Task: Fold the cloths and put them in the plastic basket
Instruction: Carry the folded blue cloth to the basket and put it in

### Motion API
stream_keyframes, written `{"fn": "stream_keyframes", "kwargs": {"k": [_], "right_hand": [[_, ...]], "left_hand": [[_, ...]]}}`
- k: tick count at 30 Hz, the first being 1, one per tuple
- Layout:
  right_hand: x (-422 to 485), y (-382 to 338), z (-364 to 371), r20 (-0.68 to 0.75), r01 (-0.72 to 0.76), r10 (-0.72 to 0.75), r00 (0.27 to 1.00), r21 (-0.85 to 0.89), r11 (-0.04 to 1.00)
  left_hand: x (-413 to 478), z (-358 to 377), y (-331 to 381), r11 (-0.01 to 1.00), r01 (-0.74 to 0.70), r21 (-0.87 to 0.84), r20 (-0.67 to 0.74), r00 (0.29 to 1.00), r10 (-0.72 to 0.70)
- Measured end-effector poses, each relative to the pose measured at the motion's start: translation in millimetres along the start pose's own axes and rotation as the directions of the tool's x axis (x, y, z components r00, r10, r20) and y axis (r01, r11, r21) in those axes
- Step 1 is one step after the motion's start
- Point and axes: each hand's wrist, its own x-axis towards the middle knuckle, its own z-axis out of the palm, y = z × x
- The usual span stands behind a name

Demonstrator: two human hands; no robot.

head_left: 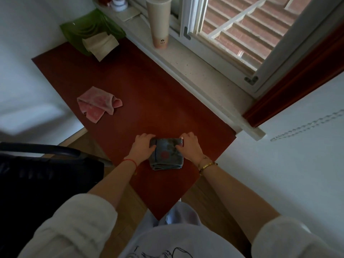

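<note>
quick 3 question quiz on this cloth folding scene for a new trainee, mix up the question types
1. True or false: the left hand and right hand both grip the grey cloth.
2. Short answer: which cloth already lies partly in the green basket?
3. Multiple choice: the pink cloth lies
A) inside the basket
B) loose on the table, not neatly folded
C) on the windowsill

Key
1. True
2. The beige cloth, which hangs over the basket's rim
3. B
</note>
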Motion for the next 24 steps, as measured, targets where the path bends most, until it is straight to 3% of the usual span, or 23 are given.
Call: {"fn": "stream_keyframes", "kwargs": {"k": [3,5,9,13,20,24], "right_hand": [[-4,-2,-3,0.007,0.036,-0.036,0.999,0.062,0.997],[-13,0,-6,0.026,0.047,-0.053,0.998,0.194,0.98],[-41,6,-7,-0.033,0.068,-0.06,0.998,0.39,0.918],[-73,9,-4,-0.104,0.085,-0.042,0.994,0.451,0.888],[-148,1,10,-0.296,0.067,0.137,0.945,0.588,0.806],[-216,-5,21,-0.409,0.142,0.298,0.863,0.761,0.633]], "left_hand": [[0,-8,4,0.999,0.03,0.037,0.017,0.999,-0.031],[-4,-14,5,1.0,0.028,0.005,0.021,0.999,-0.029],[-25,-23,3,0.987,-0.049,-0.153,0.031,0.998,0.054],[-56,-25,5,0.934,-0.154,-0.321,0.027,0.985,0.171],[-109,-25,14,0.823,-0.359,-0.441,-0.114,0.931,0.345],[-152,-23,38,0.707,-0.353,-0.613,-0.098,0.922,0.376]]}}
